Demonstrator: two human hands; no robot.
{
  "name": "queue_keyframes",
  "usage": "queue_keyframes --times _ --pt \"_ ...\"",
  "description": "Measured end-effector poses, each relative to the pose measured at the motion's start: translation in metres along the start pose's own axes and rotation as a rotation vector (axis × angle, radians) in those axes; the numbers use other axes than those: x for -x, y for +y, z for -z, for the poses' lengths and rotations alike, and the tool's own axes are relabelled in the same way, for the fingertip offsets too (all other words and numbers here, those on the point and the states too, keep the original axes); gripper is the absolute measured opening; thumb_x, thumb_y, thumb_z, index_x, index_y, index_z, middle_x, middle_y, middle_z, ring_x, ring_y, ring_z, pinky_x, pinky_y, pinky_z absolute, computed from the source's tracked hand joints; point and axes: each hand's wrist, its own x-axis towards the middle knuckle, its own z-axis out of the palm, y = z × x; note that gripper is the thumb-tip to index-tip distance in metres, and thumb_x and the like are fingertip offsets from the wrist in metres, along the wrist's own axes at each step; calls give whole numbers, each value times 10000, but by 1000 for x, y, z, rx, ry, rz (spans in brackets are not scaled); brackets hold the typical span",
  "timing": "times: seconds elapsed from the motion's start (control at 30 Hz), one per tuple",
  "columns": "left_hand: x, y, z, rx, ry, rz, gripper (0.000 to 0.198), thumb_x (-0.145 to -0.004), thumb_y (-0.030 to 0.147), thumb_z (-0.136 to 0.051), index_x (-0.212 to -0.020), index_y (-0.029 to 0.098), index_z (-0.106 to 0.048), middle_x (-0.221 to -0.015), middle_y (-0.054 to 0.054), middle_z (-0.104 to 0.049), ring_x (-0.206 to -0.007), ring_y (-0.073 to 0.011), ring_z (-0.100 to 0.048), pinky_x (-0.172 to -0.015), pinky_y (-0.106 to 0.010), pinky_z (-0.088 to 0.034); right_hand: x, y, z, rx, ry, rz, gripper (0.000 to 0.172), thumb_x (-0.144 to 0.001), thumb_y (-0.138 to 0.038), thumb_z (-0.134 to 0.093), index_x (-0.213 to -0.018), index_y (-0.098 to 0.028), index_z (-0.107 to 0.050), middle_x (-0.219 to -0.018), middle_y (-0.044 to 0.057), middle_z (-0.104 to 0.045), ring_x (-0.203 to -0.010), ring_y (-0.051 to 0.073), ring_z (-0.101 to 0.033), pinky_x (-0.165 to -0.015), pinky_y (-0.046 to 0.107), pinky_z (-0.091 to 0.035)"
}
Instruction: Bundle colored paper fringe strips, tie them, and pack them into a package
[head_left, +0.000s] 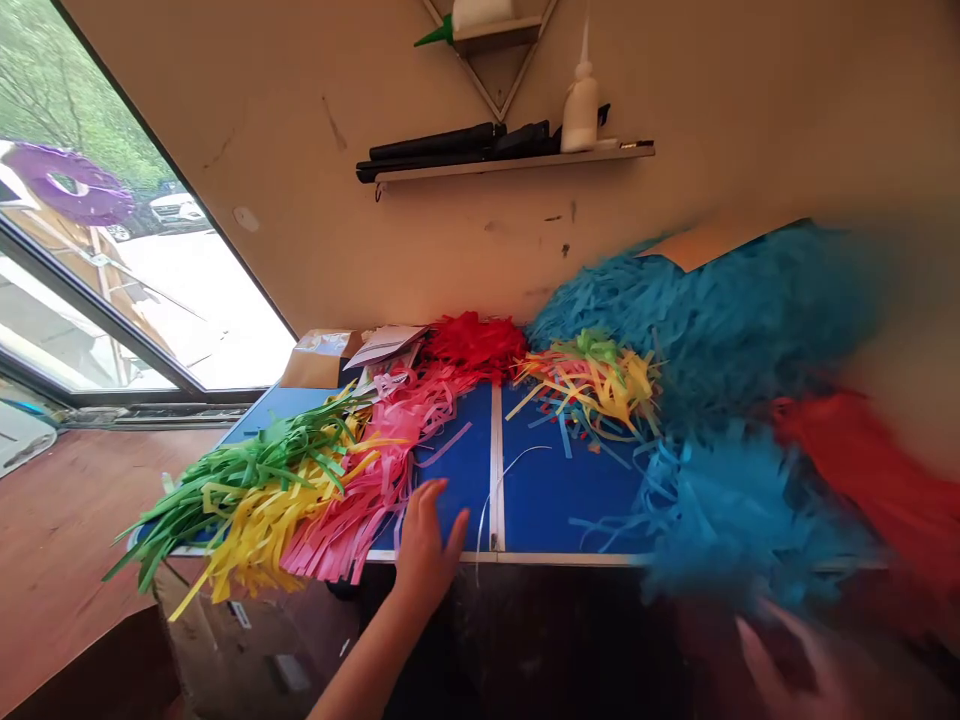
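Observation:
My left hand [429, 545] is over the front edge of the blue table [457, 455], its fingers apart and nothing in them. Just left of it lie strips of pink fringed paper [360, 500], with yellow fringe [277, 510] and green fringe [255, 460] beyond. My right hand [791, 655] is smeared by motion at the lower right, below a blurred bunch of blue fringed paper [727, 510]. Whether it touches or holds that bunch cannot be made out. A thin white strip [487, 500] curls over the table's middle seam.
Red fringe [472, 345], mixed-colour strips [600, 385] and a large blue fringed heap [720, 300] line the wall side. More red material [877, 480] lies right. A shelf [517, 162] holds a glue bottle [581, 110]. A window [112, 220] is left, a cardboard box [232, 640] below.

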Motion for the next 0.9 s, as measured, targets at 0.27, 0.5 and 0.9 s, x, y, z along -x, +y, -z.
queue_keyframes --times 0.27,0.5,0.9 --pt "135 -9 -11 224 -94 -39 175 -853 324 -476 -974 232 -564 -961 -89 -633 -903 -223 -621 -764 -371 -541 -175 -94 -52 214 -67 0 405 -793 -340 -493 -1102 -88 -562 -1061 206 -595 -903 294 -574 -657 343 -433" --pt "107 -3 -4 401 -377 245 250 -868 390 -425 -939 200 -571 -936 -97 -633 -896 -225 -620 -793 -385 -534 -190 -95 -24 111 -45 -28 213 -803 -253 -468 -843 -146 -648 -803 119 -663 -752 236 -599 -609 293 -390" --pt "83 22 2 482 -483 -28 166 -871 276 -412 -831 214 -561 -760 -46 -628 -708 -174 -602 -651 -287 -502 -131 -153 88 -380 275 244 236 -806 -368 -530 -864 -180 -660 -771 44 -662 -656 147 -604 -610 255 -475"
